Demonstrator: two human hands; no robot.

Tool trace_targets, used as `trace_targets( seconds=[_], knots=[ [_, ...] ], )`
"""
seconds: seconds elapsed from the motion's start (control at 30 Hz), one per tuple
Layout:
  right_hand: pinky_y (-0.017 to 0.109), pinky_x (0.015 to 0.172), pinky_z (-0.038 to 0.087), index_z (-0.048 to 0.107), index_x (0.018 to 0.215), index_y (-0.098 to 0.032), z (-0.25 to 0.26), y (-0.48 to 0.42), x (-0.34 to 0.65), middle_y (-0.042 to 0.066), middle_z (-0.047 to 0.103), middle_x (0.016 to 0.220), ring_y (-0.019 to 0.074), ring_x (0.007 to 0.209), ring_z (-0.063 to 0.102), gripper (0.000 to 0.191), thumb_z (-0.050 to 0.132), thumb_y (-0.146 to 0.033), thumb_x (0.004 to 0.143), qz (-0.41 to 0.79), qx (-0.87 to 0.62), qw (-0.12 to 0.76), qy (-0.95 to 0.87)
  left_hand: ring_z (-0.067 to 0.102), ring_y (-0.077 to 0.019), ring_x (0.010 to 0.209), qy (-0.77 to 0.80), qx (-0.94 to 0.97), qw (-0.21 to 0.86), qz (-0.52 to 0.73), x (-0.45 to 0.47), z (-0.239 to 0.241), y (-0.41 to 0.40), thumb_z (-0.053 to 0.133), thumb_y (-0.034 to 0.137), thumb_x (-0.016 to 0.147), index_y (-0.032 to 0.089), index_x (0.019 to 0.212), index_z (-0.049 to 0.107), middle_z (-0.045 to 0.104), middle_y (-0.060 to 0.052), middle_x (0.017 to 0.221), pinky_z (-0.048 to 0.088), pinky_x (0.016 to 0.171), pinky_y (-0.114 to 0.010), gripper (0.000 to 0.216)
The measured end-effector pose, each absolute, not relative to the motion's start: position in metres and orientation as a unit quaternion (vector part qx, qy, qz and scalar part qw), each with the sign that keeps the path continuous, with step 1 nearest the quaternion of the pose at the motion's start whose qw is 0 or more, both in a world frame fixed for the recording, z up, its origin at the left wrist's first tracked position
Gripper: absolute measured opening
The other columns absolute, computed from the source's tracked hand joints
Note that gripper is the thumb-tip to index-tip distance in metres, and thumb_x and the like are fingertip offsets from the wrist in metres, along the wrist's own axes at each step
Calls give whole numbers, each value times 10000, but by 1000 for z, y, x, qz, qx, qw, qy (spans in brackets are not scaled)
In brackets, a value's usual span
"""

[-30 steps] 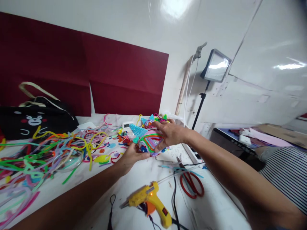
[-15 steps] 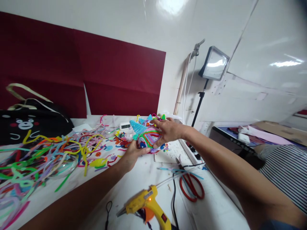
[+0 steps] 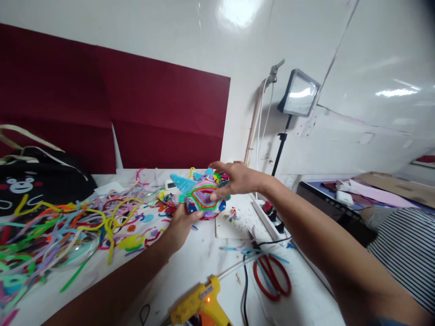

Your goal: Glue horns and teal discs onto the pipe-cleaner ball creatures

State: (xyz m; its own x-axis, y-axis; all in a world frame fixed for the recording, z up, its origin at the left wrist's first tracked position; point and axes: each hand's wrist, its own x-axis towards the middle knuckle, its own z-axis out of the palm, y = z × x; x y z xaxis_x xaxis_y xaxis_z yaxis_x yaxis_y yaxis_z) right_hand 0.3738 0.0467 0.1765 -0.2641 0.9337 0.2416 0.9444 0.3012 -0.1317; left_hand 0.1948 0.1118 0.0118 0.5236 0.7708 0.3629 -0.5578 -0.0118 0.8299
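A colourful pipe-cleaner craft figure (image 3: 205, 203) with a striped rainbow body, dark blue round spots and pointed light-blue fins (image 3: 183, 183) is held just above the table. My left hand (image 3: 180, 225) grips its lower left side, thumb along the bottom edge. From the right, my right hand (image 3: 239, 181) closes round it, thumb pressed on the striped front and fingers reaching over the top. Part of the figure's right side is hidden behind that hand. Nearer to me lies a yellow hot glue gun (image 3: 204, 299) with its orange light on, beside red-handled scissors (image 3: 272, 276).
Loose pipe cleaners (image 3: 71, 226) in many colours heap over the left of the table. A black bag (image 3: 41, 176) sits behind them. Right of the figure are a white board (image 3: 234, 228) with small bits, a power strip (image 3: 268, 219) and a lamp on a stand (image 3: 301, 93).
The figure has turned slightly, and its large blue fin reaches further left. My right hand has shifted on it, its index finger raised more. The view has swung a little.
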Motion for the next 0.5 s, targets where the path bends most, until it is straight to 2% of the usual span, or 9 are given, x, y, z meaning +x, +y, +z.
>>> trace_targets(
  seconds=[0.1,0.17,0.3,0.4,0.5],
  knots=[
    [364,999,445,553,1272,-207,178,51,393,76,651,1261,219,1172,603,562,696,-487,806,-29,-579,291,-761,586,-292,1189,132,521,687,489,187,13,117,789,261,679,225,1287,517,674,-87,1192,455,1039,-425,668],
    [319,955,476,602,1197,-195,172,61,408,69,663,1238,195,1154,609,422,665,-434,855,-43,-607,339,-718,592,-299,1179,161,516,677,499,181,14,120,812,279,644,208,1261,532,686,-86,1161,455,1043,-422,681],
    [364,895,511,652,1060,-136,140,99,439,91,705,1062,202,982,662,280,658,-351,882,-32,-697,332,-635,619,-302,1132,203,498,659,525,169,19,121,849,286,576,205,1223,544,704,-69,1100,482,1015,-423,720],
    [412,857,534,626,1104,-153,110,133,459,72,651,1122,199,975,643,257,598,-339,929,-2,-759,312,-572,639,-294,1097,220,491,658,526,162,24,121,846,276,577,194,1195,551,713,-64,1064,488,1007,-432,689],
    [424,853,538,589,1184,-158,81,162,473,84,615,1186,215,1008,628,307,591,-336,934,26,-803,303,-513,663,-290,1050,228,485,656,531,158,26,124,854,278,568,197,1082,593,722,-60,1036,518,972,-415,582]
  ],
)
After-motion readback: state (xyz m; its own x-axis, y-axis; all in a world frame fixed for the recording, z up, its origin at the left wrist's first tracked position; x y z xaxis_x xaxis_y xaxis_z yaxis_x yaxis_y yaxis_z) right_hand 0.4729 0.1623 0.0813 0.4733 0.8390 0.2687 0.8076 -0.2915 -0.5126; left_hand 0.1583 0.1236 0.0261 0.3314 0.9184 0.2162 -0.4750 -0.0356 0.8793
